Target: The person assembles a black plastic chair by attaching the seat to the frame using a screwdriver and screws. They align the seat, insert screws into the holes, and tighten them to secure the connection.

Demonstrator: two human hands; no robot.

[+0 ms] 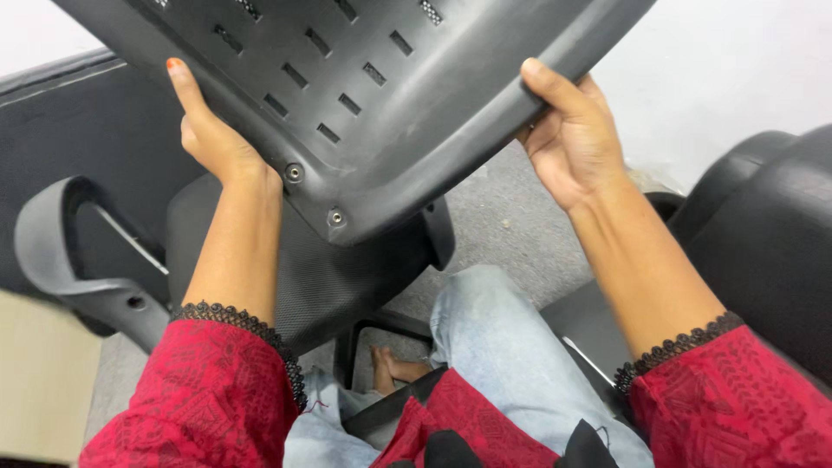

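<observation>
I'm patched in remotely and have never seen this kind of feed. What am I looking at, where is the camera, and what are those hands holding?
There is no machine here: a person works with bare hands, and the single picture comes from a camera on their head, looking down. The left hand and right hand grip opposite edges of a black plastic chair back with rows of slots and two screws near its lower corner. Below it lies a black mesh seat, with a grey armrest to the left and another black chair part to the right. The person's jeans and red sleeves show above a grey floor.
</observation>
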